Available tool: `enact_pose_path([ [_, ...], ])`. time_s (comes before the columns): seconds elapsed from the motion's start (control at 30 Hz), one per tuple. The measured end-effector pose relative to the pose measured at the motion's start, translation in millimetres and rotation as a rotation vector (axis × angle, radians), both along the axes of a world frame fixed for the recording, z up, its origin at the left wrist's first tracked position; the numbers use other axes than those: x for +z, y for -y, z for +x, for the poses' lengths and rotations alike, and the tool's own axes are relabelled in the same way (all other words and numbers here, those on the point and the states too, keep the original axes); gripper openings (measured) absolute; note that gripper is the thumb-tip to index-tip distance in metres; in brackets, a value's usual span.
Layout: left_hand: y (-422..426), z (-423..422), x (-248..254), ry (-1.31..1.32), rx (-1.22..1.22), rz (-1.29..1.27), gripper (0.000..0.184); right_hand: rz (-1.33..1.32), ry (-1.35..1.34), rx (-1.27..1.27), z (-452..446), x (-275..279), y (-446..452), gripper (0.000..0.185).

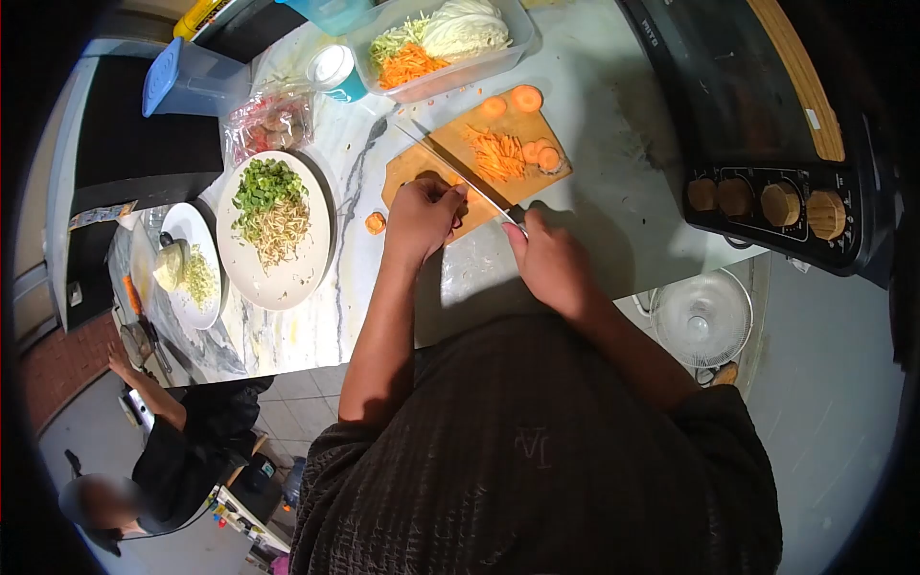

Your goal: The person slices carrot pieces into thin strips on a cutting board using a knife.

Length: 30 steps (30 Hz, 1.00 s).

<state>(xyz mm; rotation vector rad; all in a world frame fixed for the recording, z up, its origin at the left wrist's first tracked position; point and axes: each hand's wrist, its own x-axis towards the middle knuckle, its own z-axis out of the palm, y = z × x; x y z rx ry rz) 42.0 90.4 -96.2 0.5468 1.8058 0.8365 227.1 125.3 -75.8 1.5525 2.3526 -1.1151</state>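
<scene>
My right hand [551, 254] is closed round the dark handle of a knife [460, 171], whose blade slants up to the left across a wooden cutting board [415, 165]. Beside the blade, on the board's left part, my left hand [428, 216] has its fingers bent and pressed together; what they hold is mostly hidden. Shredded carrot [496, 155] lies on the board right of the knife, with carrot slices [541, 153] next to it and more round slices [525, 99] at the top edge. A carrot end [376, 222] sits left of the board.
A plate [321, 251] holds chopped greens and sprouts; a smaller plate [216, 311] stands further left. Behind are a plastic container [460, 75] of vegetables and a cup [335, 72]. An oven [767, 201] stands right. Another person [172, 460] is at lower left.
</scene>
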Motion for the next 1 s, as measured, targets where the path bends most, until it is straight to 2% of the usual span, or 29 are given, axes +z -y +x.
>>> enact_pose_path([
  [0.23, 4, 4, 10, -0.101, -0.038, 0.024, 0.032, 0.23, 0.009, 0.066, 7, 3, -7, 0.036],
  [0.4, 0, 0, 26, -0.241, -0.167, -0.061, 0.037, 0.378, -0.166, -0.016, 16, -1, -14, 0.03],
  [0.47, -3, 2, 46, -0.415, -0.156, 0.037, 0.04, 0.382, -0.141, -0.016, 18, 2, -16, 0.03],
  [0.5, -5, 3, 47, -0.414, -0.155, 0.036, 0.04, 0.385, -0.119, -0.012, 18, 4, -17, 0.03],
  [0.57, -11, 2, 48, -0.698, -0.199, 0.207, 0.038, 0.412, -0.136, 0.0, 19, 4, -19, 0.031],
  [0.7, -27, 6, 44, -0.955, -0.402, 0.206, 0.038, 0.459, -0.13, 0.04, 17, 12, -18, 0.032],
  [0.83, -39, 13, 40, -0.999, -0.424, 0.186, 0.038, 0.494, -0.143, 0.052, 17, 17, -19, 0.031],
  [0.93, -40, 16, 41, -1.019, -0.305, 0.176, 0.038, 0.474, -0.17, 0.025, 17, 14, -18, 0.032],
  [1.0, -33, 10, 46, -0.885, -0.151, 0.289, 0.038, 0.41, -0.313, -0.024, 18, 11, -16, 0.034],
])
